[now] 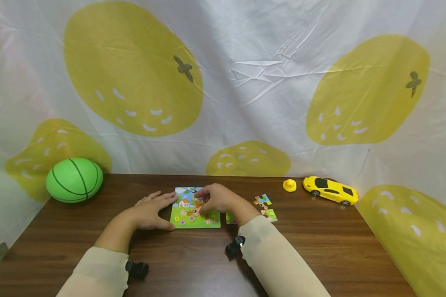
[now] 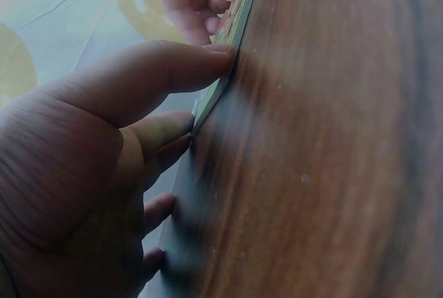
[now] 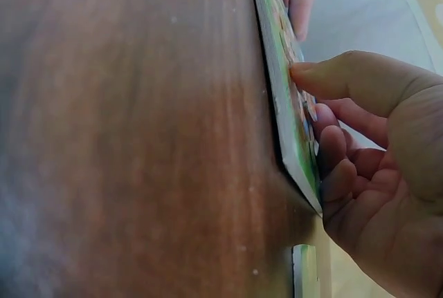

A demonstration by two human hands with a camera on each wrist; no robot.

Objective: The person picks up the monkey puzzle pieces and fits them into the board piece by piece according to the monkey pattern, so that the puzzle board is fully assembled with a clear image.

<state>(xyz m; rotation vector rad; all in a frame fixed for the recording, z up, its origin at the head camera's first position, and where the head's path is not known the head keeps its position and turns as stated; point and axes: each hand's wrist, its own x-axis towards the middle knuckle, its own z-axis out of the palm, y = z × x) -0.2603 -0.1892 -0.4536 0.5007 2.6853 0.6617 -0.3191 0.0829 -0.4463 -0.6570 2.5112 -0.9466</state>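
A square jigsaw puzzle [image 1: 193, 222] with a cartoon house, flowers and a brown animal lies flat on the wooden table. My left hand [image 1: 150, 212] is spread along its left side, with the thumb [image 2: 187, 66] on the near left corner and the index fingertip at the far left edge. Over the puzzle's right half, my right hand [image 1: 218, 200] pinches a small puzzle piece [image 3: 311, 110] between thumb and fingers, low against the picture. The fingers hide most of that piece.
Loose puzzle pieces [image 1: 270, 215] lie to the right, and another green one [image 1: 229, 218] sits partly behind the right wrist. Farther back stand a yellow rubber duck [image 1: 289, 185] and a yellow toy car [image 1: 330, 190]. A green ball [image 1: 74, 180] rests at the back left, before a printed curtain [image 1: 245, 103].
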